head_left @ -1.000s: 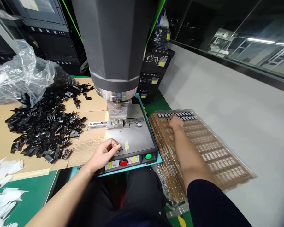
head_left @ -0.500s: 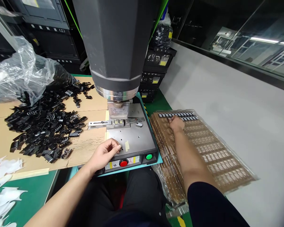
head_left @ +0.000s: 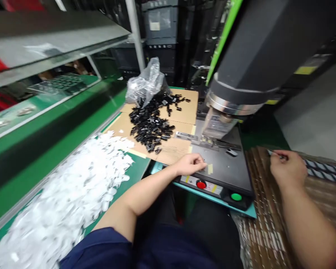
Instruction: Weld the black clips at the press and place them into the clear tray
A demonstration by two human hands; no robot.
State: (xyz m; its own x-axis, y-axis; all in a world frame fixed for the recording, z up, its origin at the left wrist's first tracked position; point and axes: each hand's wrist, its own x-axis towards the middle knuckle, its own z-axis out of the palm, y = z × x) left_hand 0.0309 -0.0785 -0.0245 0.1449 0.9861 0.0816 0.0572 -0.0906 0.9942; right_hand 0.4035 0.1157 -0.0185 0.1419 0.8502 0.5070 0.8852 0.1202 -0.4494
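My left hand (head_left: 190,164) rests at the front of the press's metal base plate (head_left: 221,168), beside a strip of yellow tape. Its fingers are curled in, and whether anything is between them is hidden. Over on the right, my right hand (head_left: 289,168) is at the near left corner of the top tray (head_left: 322,194), fingers pinched together. Something small shows at the fingertips, too blurred to name. Rows of grey-white parts (head_left: 326,172) lie in the tray beside this hand. A small loose part (head_left: 231,152) lies on the base plate by the metal fixture (head_left: 207,141).
The press head (head_left: 235,101) hangs over the fixture. A red button (head_left: 201,184) and a green button (head_left: 236,197) are on the front. Black clips (head_left: 151,125) lie heaped on cardboard by a plastic bag (head_left: 148,82). Many white pieces (head_left: 81,179) cover the green table.
The view has swung left, bringing the white pieces and shelf into sight. My left hand stays on the base's front. My right hand remains at the tray, near its left end.
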